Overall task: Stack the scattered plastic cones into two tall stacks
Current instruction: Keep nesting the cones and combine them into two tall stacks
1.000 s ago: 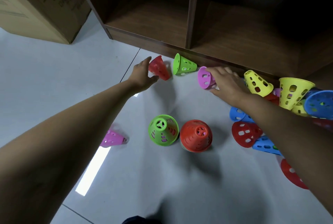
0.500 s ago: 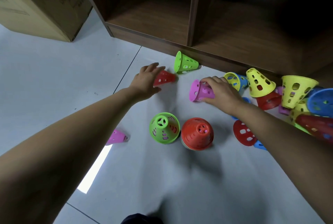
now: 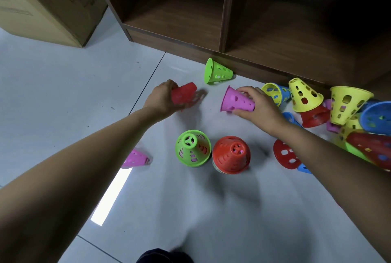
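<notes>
- Both hands have drawn back from the foot of the shelf toward us, each bringing a cone. The left hand [image 3: 163,99] has its fingers wrapped round a blurred red cone [image 3: 185,95]. The right hand [image 3: 260,108] has its fingers [image 3: 247,90] clamped on a pink cone [image 3: 236,102].
- We judge both picks done and capping next. The green stack [image 3: 193,148] and red stack [image 3: 231,153] stand upright, nearer us than either set of fingers.
- The wooden shelf unit [image 3: 190,49] stands beyond the fingers. We make out nothing in its lit compartment, and the other is too dark to tell.
- The cardboard box [image 3: 48,2] is far left of the left fingers, its contents hidden.
- The green stack shows pink through its holes.
- Just right of the right fingers, a yellow cone [image 3: 271,93] sits nested in a blue cone [image 3: 285,94].
</notes>
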